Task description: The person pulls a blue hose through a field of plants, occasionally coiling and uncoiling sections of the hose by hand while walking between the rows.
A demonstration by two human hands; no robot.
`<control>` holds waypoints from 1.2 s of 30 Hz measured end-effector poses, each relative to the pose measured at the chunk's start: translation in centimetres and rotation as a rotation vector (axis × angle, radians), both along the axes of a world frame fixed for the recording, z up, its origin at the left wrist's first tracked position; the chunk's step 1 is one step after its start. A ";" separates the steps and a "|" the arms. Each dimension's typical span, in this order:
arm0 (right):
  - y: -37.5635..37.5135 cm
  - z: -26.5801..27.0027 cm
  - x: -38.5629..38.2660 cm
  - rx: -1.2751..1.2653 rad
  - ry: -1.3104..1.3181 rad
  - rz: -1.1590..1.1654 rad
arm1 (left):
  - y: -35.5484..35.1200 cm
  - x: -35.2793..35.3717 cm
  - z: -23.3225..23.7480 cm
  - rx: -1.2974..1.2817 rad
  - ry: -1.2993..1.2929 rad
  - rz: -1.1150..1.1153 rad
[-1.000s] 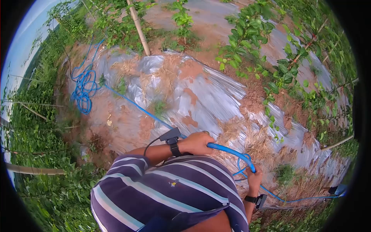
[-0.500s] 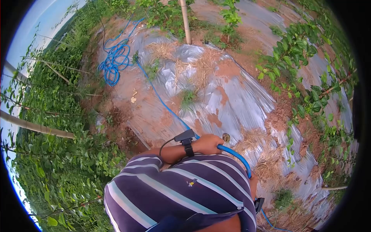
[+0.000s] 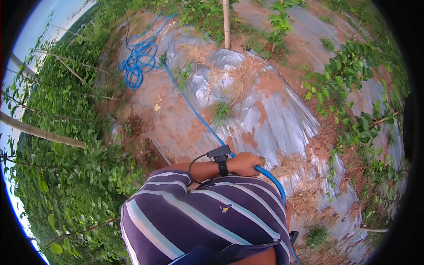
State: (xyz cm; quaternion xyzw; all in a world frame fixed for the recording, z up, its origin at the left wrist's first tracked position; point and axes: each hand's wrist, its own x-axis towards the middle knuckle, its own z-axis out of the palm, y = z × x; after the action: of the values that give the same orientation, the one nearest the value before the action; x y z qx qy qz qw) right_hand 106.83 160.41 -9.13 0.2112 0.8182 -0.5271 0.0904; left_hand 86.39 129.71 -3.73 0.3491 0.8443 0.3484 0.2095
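Wrapped round a blue hose (image 3: 276,183), my left hand (image 3: 245,164) is closed in front of the striped shirt. From this hand the hose runs up and left over the ground, and on its other side it bends down along the shirt's right edge. My right hand is hidden by the shirt; only a bit of the forearm (image 3: 289,213) and a black wrist device (image 3: 293,237) show there. Below them a thinner-looking stretch of hose reappears.
A tangled coil of blue hose (image 3: 140,59) lies at the upper left. Silvery plastic sheet (image 3: 278,119) with straw and soil covers the ground. A wooden post (image 3: 226,26) stands at the top. Leafy plants (image 3: 75,176) line the left, others the right.
My left hand has shifted slightly right in the view, still round the hose. The ground and coil also appear further right. My right forearm and its wrist device are more hidden behind the shirt.
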 end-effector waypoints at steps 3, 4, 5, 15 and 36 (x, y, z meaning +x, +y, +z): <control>-0.5 1.2 0.0 0.043 -0.025 0.017 | 3.3 -1.0 3.4 0.191 0.032 0.019; -2.1 5.4 -1.5 -0.051 0.073 -0.094 | 5.2 -1.1 5.4 0.259 0.044 0.012; -2.9 9.0 -2.4 -0.143 0.171 -0.207 | 8.4 -0.5 6.1 0.347 0.088 -0.059; 18.2 16.1 17.7 0.890 0.416 -0.682 | 19.2 4.6 8.3 0.244 0.125 -0.614; 1.5 -1.9 4.0 0.057 0.080 -0.445 | 6.5 2.0 3.0 0.107 -0.304 -0.254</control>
State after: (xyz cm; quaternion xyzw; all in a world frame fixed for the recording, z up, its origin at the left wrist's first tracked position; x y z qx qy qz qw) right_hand 110.81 161.86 -11.04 0.3678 0.7688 -0.5189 -0.0667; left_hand 88.44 136.19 -0.75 0.4068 0.7325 0.4123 0.3578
